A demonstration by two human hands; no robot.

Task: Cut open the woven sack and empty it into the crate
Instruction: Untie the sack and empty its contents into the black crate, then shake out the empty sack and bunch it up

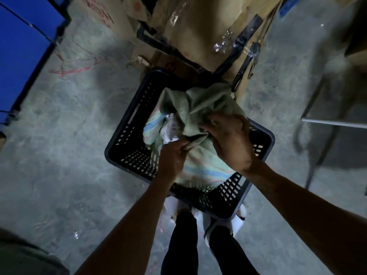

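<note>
A pale green woven sack (pixel 200 108) with blue and pink stripes lies inside a dark perforated plastic crate (pixel 127 124) on the concrete floor. My left hand (pixel 174 155) pinches a fold of the sack near its middle. My right hand (pixel 228 135) grips the bunched sack fabric just to the right of it. White material (pixel 170 130) shows in the sack's opening on the left side. No cutting tool is visible.
Taped cardboard boxes (pixel 198 26) stand right behind the crate. A blue structure (pixel 25 46) fills the left edge. A metal table frame (pixel 327 120) stands at the right. My legs and white footwear (pixel 236 225) are against the crate's near side.
</note>
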